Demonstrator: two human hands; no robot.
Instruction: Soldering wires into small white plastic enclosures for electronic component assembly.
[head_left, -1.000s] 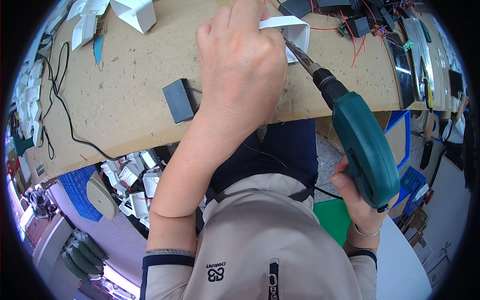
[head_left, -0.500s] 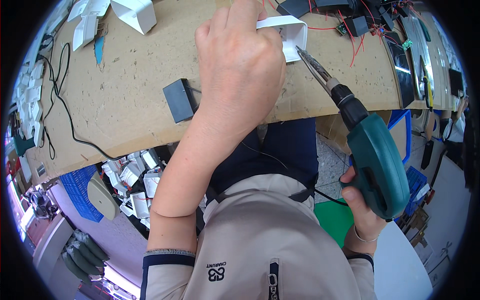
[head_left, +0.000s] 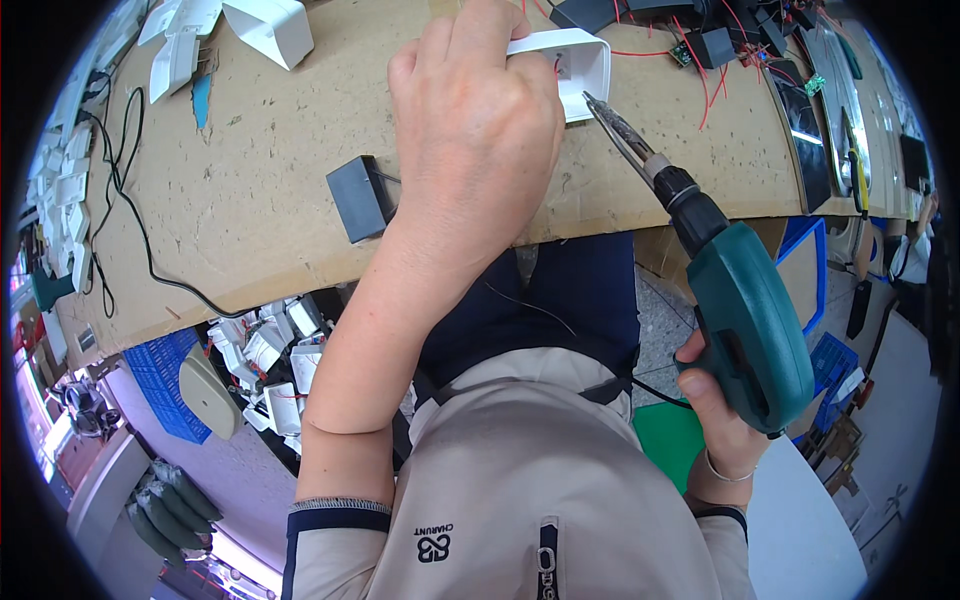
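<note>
My left hand (head_left: 480, 140) is closed on a white plastic housing (head_left: 592, 78) at the far side of the cardboard-covered table. The housing's open side faces right, and a bit of red wire shows inside; my fingers on it are partly hidden behind the back of the hand. A green pistol-shaped soldering gun (head_left: 750, 310) is gripped in my right hand (head_left: 715, 410). Its thin metal tip points up and left, at the housing's lower open edge; whether it touches cannot be told. A dark grey box (head_left: 357, 198) with a thin lead lies beside my left wrist.
Black boxes with red wires (head_left: 690, 40) and small circuit boards crowd the back right. White housings (head_left: 268, 30) lie at the back left, near a black cable (head_left: 140, 220). Below the table's near edge, a bin of white parts (head_left: 280, 370) stands beside a blue basket (head_left: 165, 385).
The housing and my left hand have shifted slightly left. The soldering gun has moved a little left with them, its tip staying by the housing's edge.
</note>
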